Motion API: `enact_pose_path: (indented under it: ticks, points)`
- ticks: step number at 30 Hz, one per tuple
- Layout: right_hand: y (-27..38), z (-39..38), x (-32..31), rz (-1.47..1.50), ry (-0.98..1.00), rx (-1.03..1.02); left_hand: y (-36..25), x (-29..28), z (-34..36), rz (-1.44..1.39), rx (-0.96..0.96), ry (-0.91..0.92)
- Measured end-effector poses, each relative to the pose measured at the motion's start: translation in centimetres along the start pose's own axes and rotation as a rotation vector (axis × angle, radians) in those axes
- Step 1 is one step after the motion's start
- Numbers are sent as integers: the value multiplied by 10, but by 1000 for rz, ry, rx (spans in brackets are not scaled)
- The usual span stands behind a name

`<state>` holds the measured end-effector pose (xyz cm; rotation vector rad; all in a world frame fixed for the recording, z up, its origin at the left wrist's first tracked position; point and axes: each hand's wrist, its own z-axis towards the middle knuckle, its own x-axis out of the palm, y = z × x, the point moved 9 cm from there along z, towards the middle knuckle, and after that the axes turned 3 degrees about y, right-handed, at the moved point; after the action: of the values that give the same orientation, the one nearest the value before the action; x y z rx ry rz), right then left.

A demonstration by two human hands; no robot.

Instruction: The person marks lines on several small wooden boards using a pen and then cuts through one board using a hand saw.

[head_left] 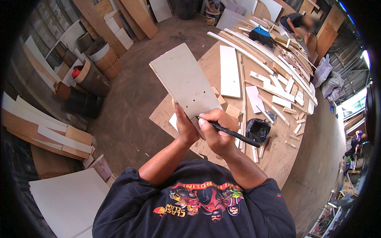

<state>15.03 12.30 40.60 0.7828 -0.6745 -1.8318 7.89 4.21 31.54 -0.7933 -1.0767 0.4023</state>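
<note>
In front of me a white rectangular board (pixel 180 75) is held up at a slant. My left hand (pixel 185 125) grips its lower left edge, the fingers mostly hidden behind it. Several small dark holes or marks dot the lower half of the board. Between the fingers of my right hand (pixel 218 129) is a black pen (pixel 234 134). Its tip meets the board's face near the lower end, and the back end points to the lower right. My right hand is closed around the pen and lies close against the board's lower right edge.
A wooden worktable (pixel 278 166) carries many white and bare wood strips, a white panel (pixel 229 71), a black plastic bag (pixel 258 130) and a blue-topped brush (pixel 261 35). Another person (pixel 295 25) sits at its far right end. Drums (pixel 93 81) and leaning boards line the left.
</note>
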Motion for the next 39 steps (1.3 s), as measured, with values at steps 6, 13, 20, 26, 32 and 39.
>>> enact_pose_path:
  ticks: [6, 13, 20, 26, 32, 39]
  points:
    - [-4, -5, -2, 13, -10, 41, -1, 6, -1, 12, 0, 5]
    - [-4, -5, -6, 10, -22, 23, 7, 4, -1, -16, -27, 5]
    - [-7, -5, -7, 8, -22, 33, 12, 2, 0, -17, -41, -33]
    - [-14, -8, -8, -7, -32, 35, 21, -5, 0, -11, -53, -50]
    - [-26, -15, -8, 1, -9, 98, 33, -12, -1, -83, -74, -79]
    - [-7, -15, -43, -362, -289, -212, 31, 3, 1, -240, -79, 70]
